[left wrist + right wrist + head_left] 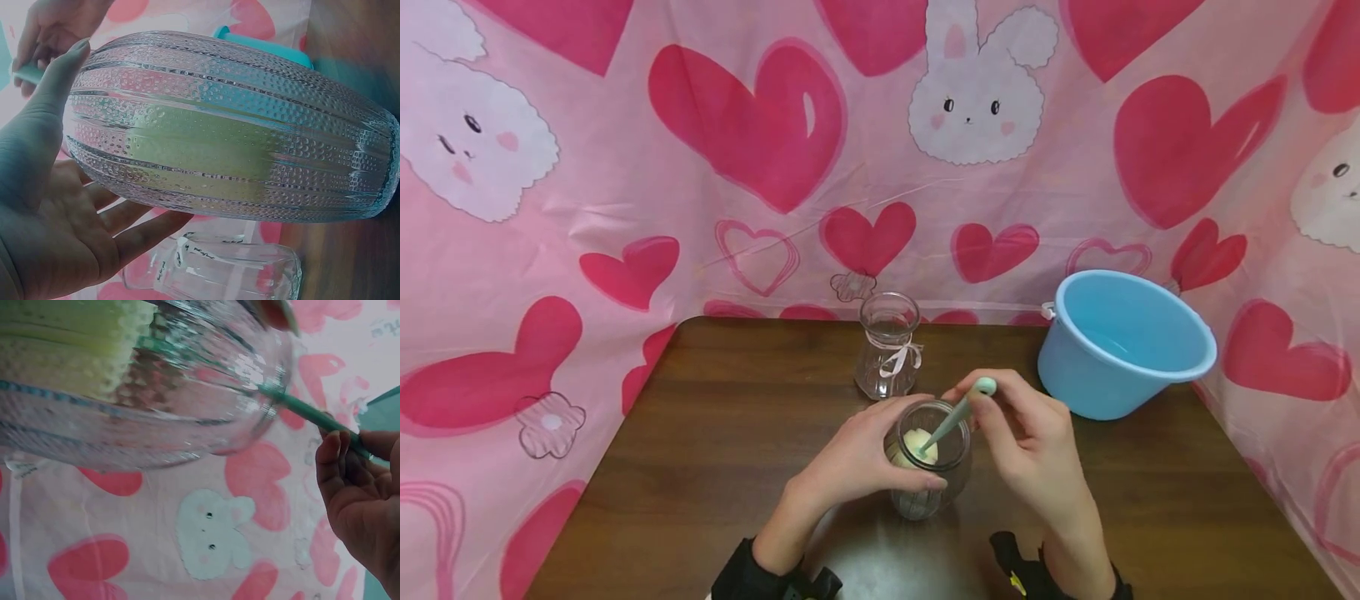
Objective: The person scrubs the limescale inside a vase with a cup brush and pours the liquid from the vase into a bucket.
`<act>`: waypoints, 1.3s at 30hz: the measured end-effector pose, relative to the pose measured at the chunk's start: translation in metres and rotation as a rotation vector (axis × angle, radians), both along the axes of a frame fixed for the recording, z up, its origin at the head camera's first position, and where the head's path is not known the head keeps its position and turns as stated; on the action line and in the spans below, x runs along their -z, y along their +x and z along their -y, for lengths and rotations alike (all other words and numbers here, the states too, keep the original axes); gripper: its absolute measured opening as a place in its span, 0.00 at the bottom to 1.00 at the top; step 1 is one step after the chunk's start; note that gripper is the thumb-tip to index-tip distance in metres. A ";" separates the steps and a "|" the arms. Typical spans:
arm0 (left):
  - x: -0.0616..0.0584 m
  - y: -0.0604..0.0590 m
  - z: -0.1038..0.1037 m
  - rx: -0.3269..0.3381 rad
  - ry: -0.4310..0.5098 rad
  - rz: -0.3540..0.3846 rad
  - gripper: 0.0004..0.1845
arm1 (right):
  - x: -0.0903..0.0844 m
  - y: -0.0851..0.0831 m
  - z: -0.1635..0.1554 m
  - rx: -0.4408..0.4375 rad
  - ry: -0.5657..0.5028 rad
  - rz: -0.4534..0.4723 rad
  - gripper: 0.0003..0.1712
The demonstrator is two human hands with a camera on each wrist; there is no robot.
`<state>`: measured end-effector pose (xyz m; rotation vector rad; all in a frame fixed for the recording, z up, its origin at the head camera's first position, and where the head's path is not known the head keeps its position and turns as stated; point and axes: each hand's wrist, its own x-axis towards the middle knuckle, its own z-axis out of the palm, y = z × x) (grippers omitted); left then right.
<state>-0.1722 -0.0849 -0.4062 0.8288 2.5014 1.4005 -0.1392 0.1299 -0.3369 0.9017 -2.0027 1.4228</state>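
Observation:
In the head view a ribbed, dimpled clear glass vase (957, 482) stands on the brown table with its round mouth up. My left hand (857, 454) holds it near the rim, thumb on the near side and fingers around the far side. My right hand (1030, 437) pinches the end of a green-handled sponge brush (951, 423). Its handle slants down through the mouth, and the pale yellow-green sponge head (200, 150) sits inside the vase, seen through the glass in both wrist views.
Behind my left hand stands a second clear glass vase (886, 379) with a white ribbon bow. A light blue bucket (1093, 383) stands at the back right. Pink cloth (760, 183) with hearts and rabbits hangs around the wooden table (715, 433).

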 end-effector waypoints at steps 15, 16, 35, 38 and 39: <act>0.001 0.001 0.000 -0.001 -0.009 0.007 0.47 | 0.002 -0.002 -0.003 -0.093 -0.109 -0.033 0.09; 0.001 0.001 0.000 0.001 -0.009 0.007 0.47 | 0.001 -0.002 -0.004 -0.101 -0.120 -0.023 0.09; 0.000 0.000 0.001 -0.005 -0.025 0.022 0.46 | 0.001 -0.007 -0.004 -0.122 -0.063 -0.024 0.07; -0.001 0.000 0.001 -0.008 -0.029 0.031 0.47 | 0.002 -0.010 -0.005 -0.130 -0.065 0.024 0.06; -0.001 0.001 0.001 -0.008 -0.027 0.035 0.47 | 0.004 -0.011 -0.005 -0.126 -0.051 0.053 0.06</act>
